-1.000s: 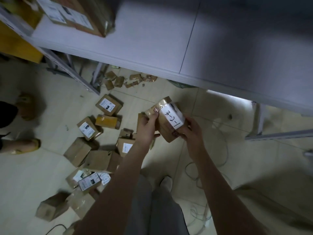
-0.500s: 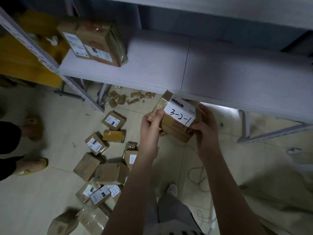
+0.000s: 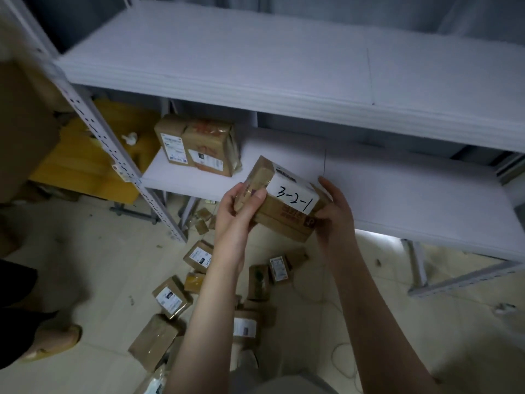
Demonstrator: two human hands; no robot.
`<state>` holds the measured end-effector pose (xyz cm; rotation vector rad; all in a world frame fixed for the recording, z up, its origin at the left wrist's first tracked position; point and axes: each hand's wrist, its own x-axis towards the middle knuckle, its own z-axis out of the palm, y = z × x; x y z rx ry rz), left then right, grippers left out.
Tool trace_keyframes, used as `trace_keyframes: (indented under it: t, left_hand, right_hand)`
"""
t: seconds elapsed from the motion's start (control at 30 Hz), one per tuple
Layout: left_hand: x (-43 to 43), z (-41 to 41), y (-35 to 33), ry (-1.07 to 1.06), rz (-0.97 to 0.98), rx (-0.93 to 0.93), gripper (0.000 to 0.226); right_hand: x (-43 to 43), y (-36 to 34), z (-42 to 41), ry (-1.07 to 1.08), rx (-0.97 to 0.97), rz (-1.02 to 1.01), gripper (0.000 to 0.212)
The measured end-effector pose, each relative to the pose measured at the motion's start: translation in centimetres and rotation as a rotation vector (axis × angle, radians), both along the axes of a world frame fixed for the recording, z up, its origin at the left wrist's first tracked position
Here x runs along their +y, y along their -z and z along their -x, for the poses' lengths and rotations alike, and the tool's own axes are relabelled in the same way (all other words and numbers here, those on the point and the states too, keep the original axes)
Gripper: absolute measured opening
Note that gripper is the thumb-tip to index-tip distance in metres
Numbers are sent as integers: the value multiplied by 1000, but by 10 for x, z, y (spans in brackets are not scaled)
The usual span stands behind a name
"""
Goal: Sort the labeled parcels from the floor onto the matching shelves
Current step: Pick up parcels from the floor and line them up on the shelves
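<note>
Both hands are holding a brick-shaped cardboard parcel [image 3: 284, 211] up in the air, just in front of the lower shelf [image 3: 412, 194] and about level with its near edge. The left hand [image 3: 238, 211] is gripping the parcel's left end, fingers [image 3: 235, 193] curling round glossy brown tape and the thumb pressing on top. The right hand [image 3: 336, 217] is cupping the right end, its fingers wrapping the far corner. A smooth white label [image 3: 295, 196] is facing up, reading 3-2-1 in black marker.

The shelf boards are showing flat, pale and matte, a thin seam running through each. At the lower shelf's far left, two taped cardboard parcels [image 3: 199, 146] are sitting side by side, touching, with their printed labels facing this way. A broad stretch of white board is running on to the right of them. The upper shelf [image 3: 255, 66] is jutting out above, and a perforated metal upright [image 3: 113, 155] is slanting down at the left.

Below, small boxes [image 3: 172, 297] are lying scattered over the glossy tiled floor [image 3: 99, 265]. A thin cable [image 3: 338, 354] is looping at near right, and another person's slippered foot [image 3: 54, 341] is standing at near left.
</note>
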<state>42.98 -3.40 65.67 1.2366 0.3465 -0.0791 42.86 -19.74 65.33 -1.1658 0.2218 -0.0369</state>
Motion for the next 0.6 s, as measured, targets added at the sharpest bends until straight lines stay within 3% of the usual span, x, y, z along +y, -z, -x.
trace_keyframes:
  t: [0.23,0.43,0.6]
  left_hand:
    - [46,-12,-37,-87,59,-93,77]
    - [70,-26,-58,-180,90,-131,86]
    - [85,-43,-75,-226,76,-155,60]
  right_hand:
    - [41,-46,-30,-61,-164,57,65]
    - [70,-72,-57,-142,-228,116,62]
    - [88,-91,-91,-199,-226,177,67]
